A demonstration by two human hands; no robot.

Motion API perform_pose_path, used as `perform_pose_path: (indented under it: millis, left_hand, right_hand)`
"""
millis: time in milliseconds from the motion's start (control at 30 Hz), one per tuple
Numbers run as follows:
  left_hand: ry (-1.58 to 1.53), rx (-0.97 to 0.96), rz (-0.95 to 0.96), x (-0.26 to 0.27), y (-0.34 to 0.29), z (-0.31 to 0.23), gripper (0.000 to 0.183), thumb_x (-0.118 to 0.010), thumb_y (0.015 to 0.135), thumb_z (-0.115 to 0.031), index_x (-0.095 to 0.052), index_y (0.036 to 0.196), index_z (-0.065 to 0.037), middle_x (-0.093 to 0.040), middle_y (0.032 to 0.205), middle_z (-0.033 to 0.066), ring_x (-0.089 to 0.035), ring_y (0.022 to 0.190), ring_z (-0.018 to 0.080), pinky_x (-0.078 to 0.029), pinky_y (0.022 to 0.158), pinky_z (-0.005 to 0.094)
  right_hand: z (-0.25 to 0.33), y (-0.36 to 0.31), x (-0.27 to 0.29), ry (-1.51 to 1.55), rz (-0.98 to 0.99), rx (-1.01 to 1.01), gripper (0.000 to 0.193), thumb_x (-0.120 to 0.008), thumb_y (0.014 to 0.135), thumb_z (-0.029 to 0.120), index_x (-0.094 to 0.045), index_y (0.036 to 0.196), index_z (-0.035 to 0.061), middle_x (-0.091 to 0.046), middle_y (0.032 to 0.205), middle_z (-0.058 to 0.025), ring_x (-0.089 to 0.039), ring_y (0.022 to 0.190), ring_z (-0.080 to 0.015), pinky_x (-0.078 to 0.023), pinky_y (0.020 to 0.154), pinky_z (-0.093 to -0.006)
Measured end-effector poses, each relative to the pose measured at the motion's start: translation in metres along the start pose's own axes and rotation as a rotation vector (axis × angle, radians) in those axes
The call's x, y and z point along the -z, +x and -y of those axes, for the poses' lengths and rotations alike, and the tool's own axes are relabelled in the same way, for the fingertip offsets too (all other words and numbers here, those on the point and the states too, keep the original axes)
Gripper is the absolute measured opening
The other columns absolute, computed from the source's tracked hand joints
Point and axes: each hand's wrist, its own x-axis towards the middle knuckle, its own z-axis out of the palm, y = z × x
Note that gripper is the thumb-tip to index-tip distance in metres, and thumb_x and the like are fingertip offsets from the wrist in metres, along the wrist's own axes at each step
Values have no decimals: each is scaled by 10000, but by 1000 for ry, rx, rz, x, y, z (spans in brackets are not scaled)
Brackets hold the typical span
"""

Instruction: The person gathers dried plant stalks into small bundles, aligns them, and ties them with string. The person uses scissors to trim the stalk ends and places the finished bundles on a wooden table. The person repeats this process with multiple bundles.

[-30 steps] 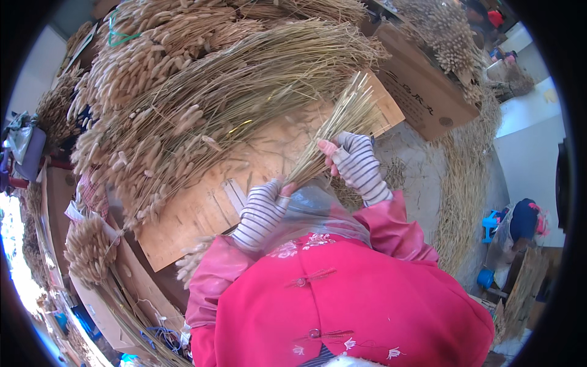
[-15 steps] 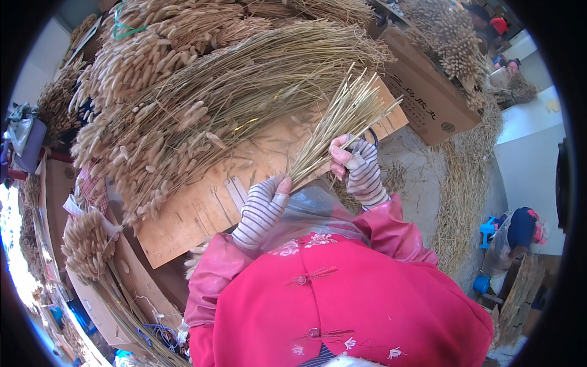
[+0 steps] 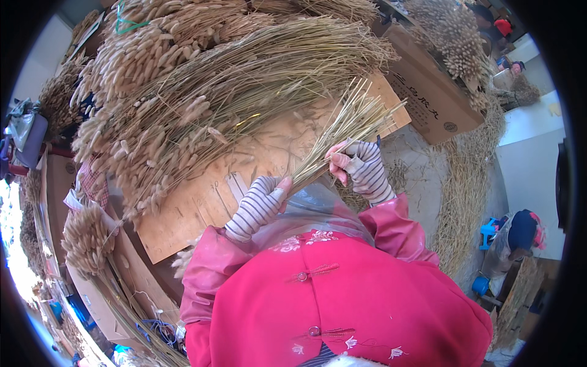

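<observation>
A small bundle of dried grass stems (image 3: pixel 348 125) slants across in front of me, its straw-coloured cut ends fanned out to the upper right. My left hand (image 3: pixel 260 202), in a striped fingerless glove, is closed round the bundle's lower end with the thumb on top. Whatever lies beneath that palm is hidden. Higher up, my right hand (image 3: pixel 362 165), gloved alike, has curled fingers pinching stems at the bundle's right side. Under the bundle lies a wooden board (image 3: pixel 183 223) with dark marks. A large heap of dried bunny-tail grass (image 3: pixel 244 79) covers its far side, fluffy heads to the left.
A cardboard box (image 3: pixel 422 92) stands beyond the board's right end. Loose straw (image 3: pixel 461 196) lies on the floor at right. At left, a bunch of fluffy grass heads (image 3: pixel 88 241) leans by more cardboard. A purple container (image 3: pixel 30 144) sits at far left.
The bundle's fanned ends have dropped a little and spread differently. My right hand has shifted slightly downward along it, while my left hand keeps its hold.
</observation>
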Motion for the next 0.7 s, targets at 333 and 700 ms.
perform_pose_path:
  millis: [333, 700]
  left_hand:
    - [-29, -71, -93, -5, 2, 13, 419, -497, 919, -357, -642, 873, 33, -533, 565, 27, -448, 497, 106, -384, 492, 277]
    - [405, -348, -410, -14, 6, 31, 353, -550, 896, -299, -608, 1028, 23, -590, 668, 190, -587, 605, 341, -452, 568, 409]
  right_hand:
    - [-5, -2, 14, 9, -18, -34, 192, -595, 860, 124, -567, 694, 32, -541, 558, -11, -430, 391, -35, -324, 346, -191]
    - [26, -16, 36, -567, -206, -36, 346, -657, 823, 321, -617, 623, 41, -487, 482, 26, -434, 439, -61, -342, 401, -244]
